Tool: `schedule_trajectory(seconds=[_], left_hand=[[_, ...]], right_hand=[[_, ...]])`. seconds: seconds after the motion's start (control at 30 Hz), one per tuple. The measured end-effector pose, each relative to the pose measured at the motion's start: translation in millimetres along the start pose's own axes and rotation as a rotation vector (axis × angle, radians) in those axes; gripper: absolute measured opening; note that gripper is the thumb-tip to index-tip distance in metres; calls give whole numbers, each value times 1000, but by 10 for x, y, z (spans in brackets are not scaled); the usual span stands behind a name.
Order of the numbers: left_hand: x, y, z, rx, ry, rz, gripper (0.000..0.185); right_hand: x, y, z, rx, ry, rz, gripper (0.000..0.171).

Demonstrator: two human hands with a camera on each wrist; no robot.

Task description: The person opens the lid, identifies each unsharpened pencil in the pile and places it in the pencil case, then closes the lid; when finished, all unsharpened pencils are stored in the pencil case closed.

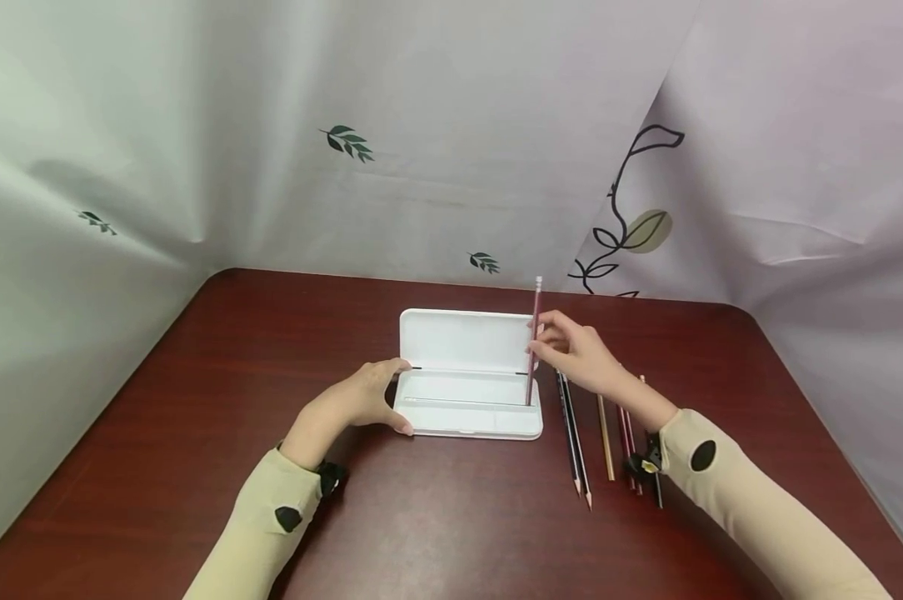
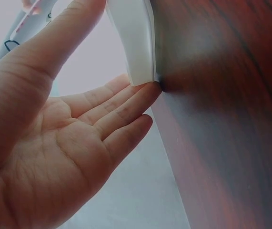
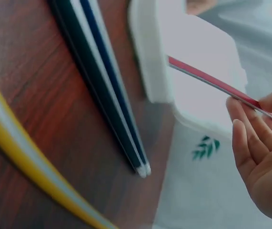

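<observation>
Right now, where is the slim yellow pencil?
In the head view, the yellow pencil lies right of the open white rectangular case, between the dark pencils and red pencils.

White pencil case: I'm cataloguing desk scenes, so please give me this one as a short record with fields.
white case: open, lid raised at the back
left hand: touches the case's left end, thumb at the front corner
right hand: pinches a red pencil at the case's right end
pose of red pencil: nearly upright; whether its lower end touches the case is unclear
right of the case: two dark pencils, a yellow pencil, more pencils, partly hidden
surface: reddish-brown table
</observation>
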State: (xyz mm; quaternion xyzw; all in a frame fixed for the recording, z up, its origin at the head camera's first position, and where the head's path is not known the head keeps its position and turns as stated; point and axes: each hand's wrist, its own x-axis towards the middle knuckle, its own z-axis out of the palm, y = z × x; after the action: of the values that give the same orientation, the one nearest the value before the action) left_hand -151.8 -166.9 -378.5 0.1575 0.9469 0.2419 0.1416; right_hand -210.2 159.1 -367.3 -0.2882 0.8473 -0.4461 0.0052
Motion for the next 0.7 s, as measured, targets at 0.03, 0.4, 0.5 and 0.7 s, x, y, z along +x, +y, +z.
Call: schedule_trajectory(seconds=[0.03,0.4,0.5,0.7], left_hand=[[-2,0,2,2,1,0,89],[-9,11,-15,5,1,-13,89],[-7,7,-14,7,6,-6,89],[-13,20,-20,4,1,-9,89]], right_hand=[[14,-1,29,-27,-10,-21,25],[92,-55,172,-187,-171,-130,18],[82,-28,245,-220,-224,-151,17],[19,-23,424,-429,-312,-204,19]])
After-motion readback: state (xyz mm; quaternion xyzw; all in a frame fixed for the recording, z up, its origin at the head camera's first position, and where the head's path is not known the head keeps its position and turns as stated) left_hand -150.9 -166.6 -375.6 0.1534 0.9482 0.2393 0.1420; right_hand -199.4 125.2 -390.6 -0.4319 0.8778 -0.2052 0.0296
